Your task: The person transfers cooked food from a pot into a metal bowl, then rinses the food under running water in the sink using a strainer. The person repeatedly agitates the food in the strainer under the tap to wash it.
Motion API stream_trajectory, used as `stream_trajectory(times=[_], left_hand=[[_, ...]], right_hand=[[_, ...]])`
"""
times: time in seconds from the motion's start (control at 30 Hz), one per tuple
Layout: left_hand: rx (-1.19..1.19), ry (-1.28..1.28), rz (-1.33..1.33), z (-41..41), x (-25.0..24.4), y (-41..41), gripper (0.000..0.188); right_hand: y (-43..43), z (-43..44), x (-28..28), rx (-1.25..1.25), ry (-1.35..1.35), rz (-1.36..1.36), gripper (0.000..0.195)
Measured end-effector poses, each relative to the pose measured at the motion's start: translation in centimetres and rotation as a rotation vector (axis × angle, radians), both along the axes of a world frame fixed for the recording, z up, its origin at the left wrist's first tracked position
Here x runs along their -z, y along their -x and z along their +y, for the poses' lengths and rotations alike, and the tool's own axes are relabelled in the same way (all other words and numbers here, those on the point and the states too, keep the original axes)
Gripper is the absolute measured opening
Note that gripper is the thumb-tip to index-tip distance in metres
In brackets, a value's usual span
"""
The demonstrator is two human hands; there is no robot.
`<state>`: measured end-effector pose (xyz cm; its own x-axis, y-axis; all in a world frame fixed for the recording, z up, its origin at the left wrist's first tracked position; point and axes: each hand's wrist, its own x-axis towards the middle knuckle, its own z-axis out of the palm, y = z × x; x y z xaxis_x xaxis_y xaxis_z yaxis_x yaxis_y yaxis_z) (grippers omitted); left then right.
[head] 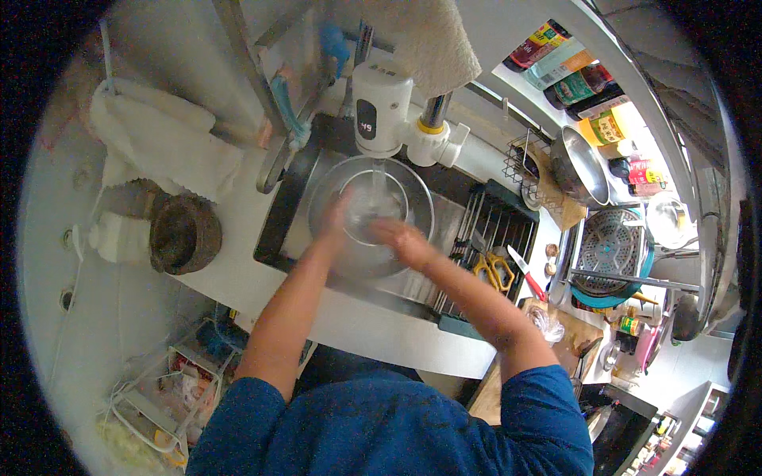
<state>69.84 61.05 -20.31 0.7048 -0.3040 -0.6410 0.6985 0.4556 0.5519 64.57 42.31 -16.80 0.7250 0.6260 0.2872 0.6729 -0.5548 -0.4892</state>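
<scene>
A round, shiny bowl (424,199) sits in the sink (297,229), under a white tap heater (381,113) with a lit digit display. Water (378,172) runs from its spout into the bowl. My left hand (337,217) is over the left part of the bowl, heavily blurred. Over the right part is my right hand (406,243), its fingers pointing left towards the stream. Blur hides whether either hand holds anything or touches the bowl. A smaller bright ring shows inside the bowl; whether it is the base or a second vessel is unclear.
Right of the bowl, a draining rack (476,244) spans the sink, with yellow-handled scissors (494,271) on it. A red-handled knife (527,273) lies beside the rack. Nearby are a wooden cutting board (571,333) and a steel pan (580,166). A dark brown container (186,232) stands left.
</scene>
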Motion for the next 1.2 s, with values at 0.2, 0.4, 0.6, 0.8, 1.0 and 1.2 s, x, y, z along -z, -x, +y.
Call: stream_trajectory(times=[0.2,0.4,0.6,0.8,1.0,1.2], left_hand=[[-0.280,-0.313,-0.305,-2.8,5.1,2.3,0.047],[-0.045,-0.157,-0.159,-0.1,-2.3,0.8,0.044],[-0.287,-0.194,-0.176,-2.2,4.8,1.5,0.038],[-0.220,-0.164,-0.131,-1.7,5.1,1.6,0.036],[0.068,0.054,0.060,0.3,-1.9,1.2,0.049],[-0.235,-0.289,-0.298,-2.0,9.2,2.7,0.042]], right_hand=[[0.4,5.9,-3.4,0.376,-0.354,0.418,0.050],[-1.2,0.3,-2.3,0.070,0.334,0.079,0.040],[0.1,3.7,-0.6,0.187,-0.100,0.245,0.041],[-0.4,2.9,-1.0,0.199,0.187,0.111,0.028],[-0.4,-0.5,-1.1,-0.015,0.381,0.013,0.037],[0.1,5.4,-1.8,0.234,-0.092,0.328,0.041]])
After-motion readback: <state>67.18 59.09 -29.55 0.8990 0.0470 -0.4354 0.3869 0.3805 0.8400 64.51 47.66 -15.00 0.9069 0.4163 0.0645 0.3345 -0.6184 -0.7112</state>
